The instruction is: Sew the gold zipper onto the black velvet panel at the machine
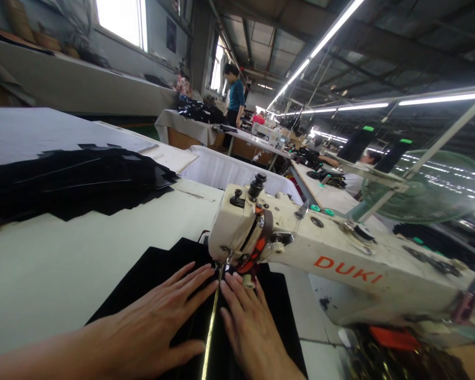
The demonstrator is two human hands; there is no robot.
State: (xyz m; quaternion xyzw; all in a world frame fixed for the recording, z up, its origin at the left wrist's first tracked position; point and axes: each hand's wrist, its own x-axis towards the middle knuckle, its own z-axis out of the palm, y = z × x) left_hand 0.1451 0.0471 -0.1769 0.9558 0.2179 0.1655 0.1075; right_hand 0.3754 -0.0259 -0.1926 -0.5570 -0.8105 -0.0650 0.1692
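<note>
Grip spread flat: left hand [162, 309], right hand [253, 324] | black cloth [154, 266] beneath | 1 gold strip [209, 335] between

The black cloth [198, 319] at the bottom middle looks matt. The gold strip [209, 340] on it is shiny, like metal. The machine [301, 243] at the right looks smooth and painted, and its dark top knob [257, 186] shines. The tabletop [103, 264] at the left looks smooth. The bin [217, 168] behind is ribbed plastic.
</note>
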